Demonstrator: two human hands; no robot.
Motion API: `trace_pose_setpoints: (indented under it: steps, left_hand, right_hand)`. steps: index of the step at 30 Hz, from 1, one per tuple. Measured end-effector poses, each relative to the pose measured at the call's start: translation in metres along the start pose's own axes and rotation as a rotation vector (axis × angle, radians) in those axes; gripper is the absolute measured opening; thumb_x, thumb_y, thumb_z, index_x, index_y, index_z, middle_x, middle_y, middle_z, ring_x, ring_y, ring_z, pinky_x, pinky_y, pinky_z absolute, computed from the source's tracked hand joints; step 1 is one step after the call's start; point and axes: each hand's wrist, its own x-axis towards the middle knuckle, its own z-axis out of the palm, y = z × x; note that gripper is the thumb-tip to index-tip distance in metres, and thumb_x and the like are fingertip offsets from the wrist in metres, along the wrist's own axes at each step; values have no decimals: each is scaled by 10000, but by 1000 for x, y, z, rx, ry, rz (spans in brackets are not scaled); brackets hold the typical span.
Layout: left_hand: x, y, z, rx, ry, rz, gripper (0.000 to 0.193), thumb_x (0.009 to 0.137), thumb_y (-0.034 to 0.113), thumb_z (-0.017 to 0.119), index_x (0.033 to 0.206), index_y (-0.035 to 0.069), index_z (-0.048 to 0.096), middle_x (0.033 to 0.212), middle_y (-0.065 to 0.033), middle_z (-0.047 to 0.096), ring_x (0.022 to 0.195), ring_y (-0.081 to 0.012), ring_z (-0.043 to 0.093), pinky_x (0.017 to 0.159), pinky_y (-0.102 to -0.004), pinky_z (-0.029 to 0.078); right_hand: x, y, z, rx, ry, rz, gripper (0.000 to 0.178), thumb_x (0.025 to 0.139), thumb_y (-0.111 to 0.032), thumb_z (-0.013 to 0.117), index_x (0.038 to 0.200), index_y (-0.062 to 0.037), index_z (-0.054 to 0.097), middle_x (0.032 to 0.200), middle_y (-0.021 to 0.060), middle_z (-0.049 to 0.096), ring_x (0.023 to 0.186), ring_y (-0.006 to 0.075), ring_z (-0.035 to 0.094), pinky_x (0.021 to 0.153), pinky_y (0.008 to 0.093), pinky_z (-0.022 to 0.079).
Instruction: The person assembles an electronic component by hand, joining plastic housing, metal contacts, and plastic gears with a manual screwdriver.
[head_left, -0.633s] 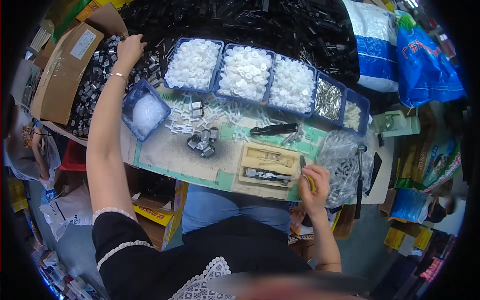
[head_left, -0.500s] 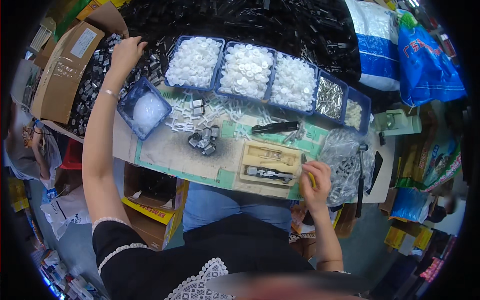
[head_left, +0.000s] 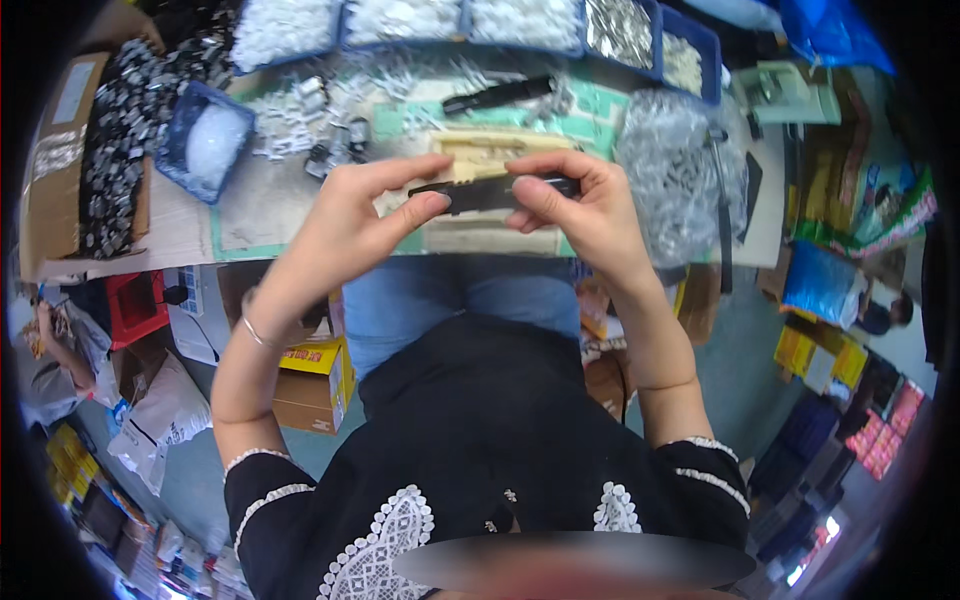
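Note:
A long, slim black part (head_left: 482,193) is held level between both my hands, over the front of the table. My left hand (head_left: 365,208) pinches its left end between thumb and fingers. The other end is gripped by my right hand (head_left: 592,208), thumb on the near side. Just behind and partly hidden by the hands is a cream moulded fixture (head_left: 445,145) with recesses. Beyond it lies a second black elongated part (head_left: 498,95). Small silver and black metal blocks (head_left: 338,148) stand in a cluster left of the fixture.
Blue bins (head_left: 350,42) of white caps and metal pins line the back. A smaller blue tray (head_left: 205,140) and a carton of metal blocks (head_left: 62,155) stand left. On the right are a clear plastic bag of parts (head_left: 672,180) and a black-handled tool (head_left: 722,210).
My left hand has come from the metal-block pile to the middle. My right hand has moved left. Both now hold the black part, raised above the fixture; the view has shifted toward me.

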Motion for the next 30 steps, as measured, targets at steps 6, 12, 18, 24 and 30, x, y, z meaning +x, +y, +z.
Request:
trace_pose_setpoints:
  steps: [6, 12, 18, 24, 30]
  left_hand:
    - [-19, -4, 66, 336, 155, 431, 331, 709, 44, 709, 1031, 13, 641, 1026, -113, 644, 875, -271, 620, 724, -356, 478]
    - [-4, -19, 77, 545, 294, 506, 308, 702, 57, 690, 1006, 36, 645, 988, -73, 646, 861, -241, 609, 714, -365, 457]
    - [7, -32, 81, 638, 225, 388, 300, 744, 78, 685, 1041, 81, 647, 1022, -32, 658, 938, -220, 592, 814, -345, 413]
    - [12, -21, 81, 637, 173, 377, 278, 736, 81, 683, 1007, 48, 636, 991, -65, 636, 912, -241, 591, 803, -370, 433]
    - [15, -23, 92, 718, 154, 396, 253, 734, 85, 674, 966, -3, 620, 985, -103, 633, 841, -249, 615, 713, -349, 498]
  right_hand:
    - [-40, 38, -9, 106, 122, 102, 241, 886, -80, 615, 1068, 76, 590, 899, 126, 652, 748, 179, 676, 652, 246, 566]
    - [-44, 34, -66, -271, 351, -349, 477, 821, -134, 686, 1252, -29, 510, 1109, 64, 562, 963, 134, 553, 848, 263, 446]
    - [-14, 46, -209, -1487, 821, -342, 371, 857, -300, 603, 1104, -23, 594, 1076, 180, 595, 1036, 338, 529, 943, 413, 387]
    - [14, 25, -216, -1801, 920, -84, 256, 822, -138, 553, 1005, 41, 569, 966, 243, 626, 895, 380, 609, 776, 448, 477]
    - [12, 25, -230, -1618, 845, -7, 319, 817, -115, 537, 1077, 71, 540, 944, 287, 623, 932, 392, 607, 804, 452, 471]
